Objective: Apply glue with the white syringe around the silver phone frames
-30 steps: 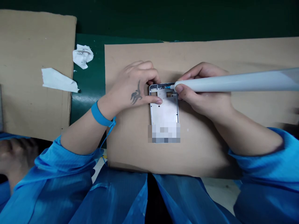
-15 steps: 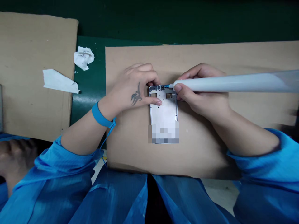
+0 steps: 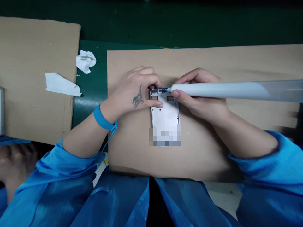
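A silver metal phone frame lies flat on a cardboard sheet in the middle of the view. My left hand, with a blue wrist strap, curls its fingers around the frame's top left corner and pins it down. My right hand grips a long white dispenser tube that runs off to the right. Its blue tip touches the frame's top edge near the left corner.
A second cardboard sheet lies at the left, with a white paper scrap on it. A crumpled white wipe sits on the green mat between the sheets. Blue gown sleeves fill the bottom.
The dispenser tip has slid leftward along the frame's top edge, and my right hand moved with it. My left hand keeps its hold on the frame.
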Action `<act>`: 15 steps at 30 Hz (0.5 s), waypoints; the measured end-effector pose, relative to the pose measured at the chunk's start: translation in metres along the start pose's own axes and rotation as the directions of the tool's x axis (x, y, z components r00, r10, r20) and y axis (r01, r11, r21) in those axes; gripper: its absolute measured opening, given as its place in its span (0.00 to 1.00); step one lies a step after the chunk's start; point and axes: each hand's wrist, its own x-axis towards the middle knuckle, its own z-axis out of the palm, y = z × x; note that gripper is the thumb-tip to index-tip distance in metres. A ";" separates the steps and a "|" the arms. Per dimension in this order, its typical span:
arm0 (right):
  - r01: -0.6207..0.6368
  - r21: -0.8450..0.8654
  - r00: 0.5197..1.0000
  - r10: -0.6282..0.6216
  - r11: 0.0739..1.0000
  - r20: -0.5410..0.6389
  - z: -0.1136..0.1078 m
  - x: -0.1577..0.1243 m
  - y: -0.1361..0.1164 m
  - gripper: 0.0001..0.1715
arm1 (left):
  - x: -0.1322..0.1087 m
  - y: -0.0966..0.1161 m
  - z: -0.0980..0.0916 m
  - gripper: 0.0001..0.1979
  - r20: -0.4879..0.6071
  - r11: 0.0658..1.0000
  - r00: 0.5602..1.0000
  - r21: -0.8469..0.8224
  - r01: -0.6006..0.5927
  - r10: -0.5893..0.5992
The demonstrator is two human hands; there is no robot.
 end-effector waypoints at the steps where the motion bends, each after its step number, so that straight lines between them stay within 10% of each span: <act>1: 0.002 -0.001 1.000 -0.002 1.000 0.000 0.000 0.000 0.000 0.26 | 0.000 0.000 0.000 0.20 -0.002 1.000 1.000 0.002 -0.001 0.001; 15: 0.073 0.136 0.993 -0.059 0.988 -0.104 0.002 -0.001 0.010 0.26 | -0.001 -0.010 0.008 0.33 -0.057 0.998 0.996 0.002 -0.064 0.064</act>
